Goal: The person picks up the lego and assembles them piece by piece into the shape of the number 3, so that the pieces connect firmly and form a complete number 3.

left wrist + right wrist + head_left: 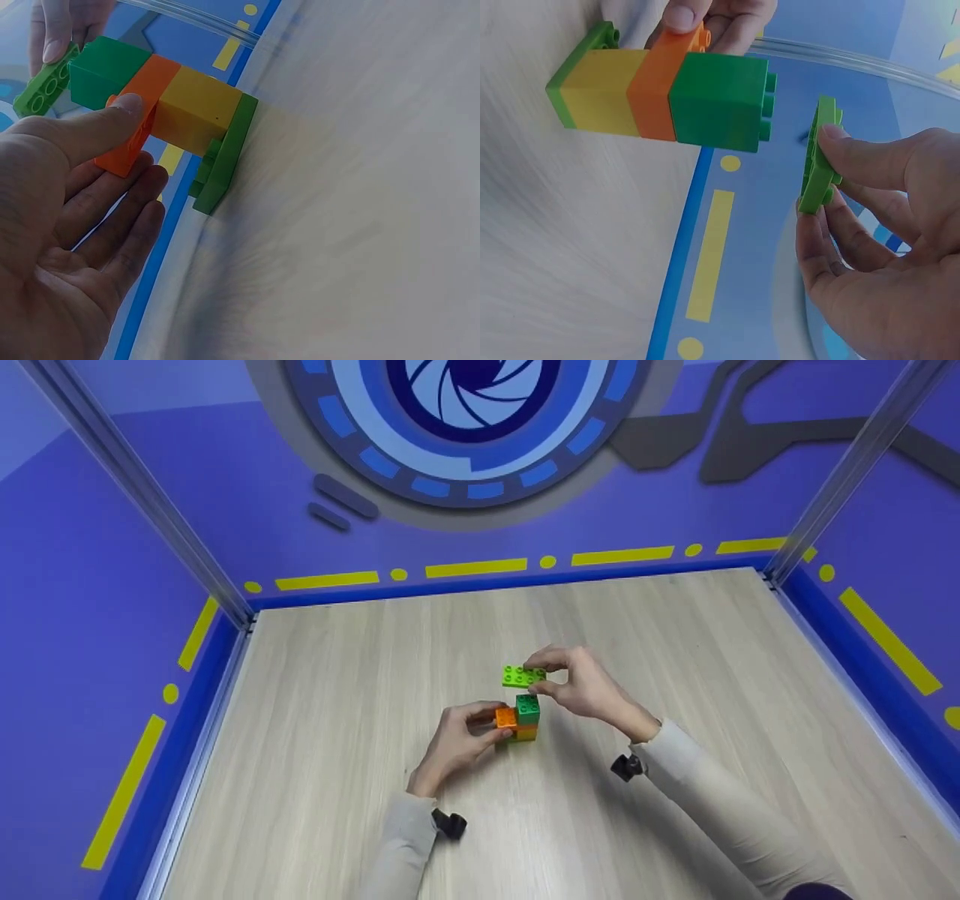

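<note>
A stack of toy building bricks stands upright on the table. From the bottom it has a flat green brick [225, 161], a yellow brick [196, 109], an orange brick [660, 82] that juts out to the left, and a dark green brick [718, 97] on top with bare studs. My left hand [459, 739] pinches the jutting end of the orange brick between thumb and fingers. Above the stack, my right hand [585, 686] holds a flat lime green brick [517, 676] by its right end, studs up. A gap shows between this brick and the dark green one in the right wrist view.
The light wooden table [337, 675] carries the stack near its middle. Blue printed walls [202, 495] with metal corner posts [847, 472] enclose its back and sides. A small black camera [450, 825] sits on the left wrist, another camera [627, 767] on the right.
</note>
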`<state>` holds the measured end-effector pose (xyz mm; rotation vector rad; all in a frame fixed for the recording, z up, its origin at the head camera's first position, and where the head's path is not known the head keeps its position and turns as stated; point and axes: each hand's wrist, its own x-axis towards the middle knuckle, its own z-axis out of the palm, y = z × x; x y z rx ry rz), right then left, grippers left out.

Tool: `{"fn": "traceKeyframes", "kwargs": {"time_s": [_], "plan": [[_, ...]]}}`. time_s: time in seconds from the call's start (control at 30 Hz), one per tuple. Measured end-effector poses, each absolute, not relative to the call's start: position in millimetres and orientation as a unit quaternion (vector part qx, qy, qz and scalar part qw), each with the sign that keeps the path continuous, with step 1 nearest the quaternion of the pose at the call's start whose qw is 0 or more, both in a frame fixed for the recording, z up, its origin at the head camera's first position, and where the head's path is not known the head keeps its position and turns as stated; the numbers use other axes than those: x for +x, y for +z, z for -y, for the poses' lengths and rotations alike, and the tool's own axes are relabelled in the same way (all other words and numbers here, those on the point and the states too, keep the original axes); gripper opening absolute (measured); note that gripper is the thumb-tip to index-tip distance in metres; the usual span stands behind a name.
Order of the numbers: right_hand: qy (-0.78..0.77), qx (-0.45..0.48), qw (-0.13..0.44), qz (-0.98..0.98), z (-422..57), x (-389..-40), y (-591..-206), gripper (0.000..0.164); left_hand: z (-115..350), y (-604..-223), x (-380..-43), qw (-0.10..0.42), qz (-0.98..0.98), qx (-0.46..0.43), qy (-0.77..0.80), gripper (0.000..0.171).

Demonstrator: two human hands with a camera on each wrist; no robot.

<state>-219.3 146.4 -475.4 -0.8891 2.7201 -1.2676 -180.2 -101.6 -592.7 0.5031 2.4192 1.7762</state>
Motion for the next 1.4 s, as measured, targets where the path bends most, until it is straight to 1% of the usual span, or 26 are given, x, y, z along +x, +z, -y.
{"fn": "traceKeyframes", "kwargs": {"time_s": [0.2, 0.43, 1.03, 1.2, 1.4], "plan": [[-0.411, -0.297, 0.025, -0.862, -145.5, -215.7, -477.2, 0.025, 101.9, -593.1, -180.9, 0.049, -0.8, 0.162, 0.575, 0.043], [-0.409, -0.318, 0.027, -0.855, -145.4, -213.0, -482.6, 0.025, 101.3, -591.9, -180.1, 0.052, -0.8, 0.159, 0.576, 0.042], [-0.412, -0.316, 0.048, -0.853, -143.8, -208.0, -491.1, 0.024, 101.5, -593.8, -182.8, 0.043, -0.793, 0.168, 0.584, 0.04], [-0.417, -0.318, 0.047, -0.85, -143.2, -207.7, -491.3, 0.024, 101.9, -593.3, -182.4, 0.042, -0.796, 0.168, 0.58, 0.039], [-0.405, -0.321, 0.033, -0.855, -143.5, -208.0, -492.8, 0.023, 102.2, -593.2, -181.7, 0.041, -0.794, 0.174, 0.581, 0.039]]}}
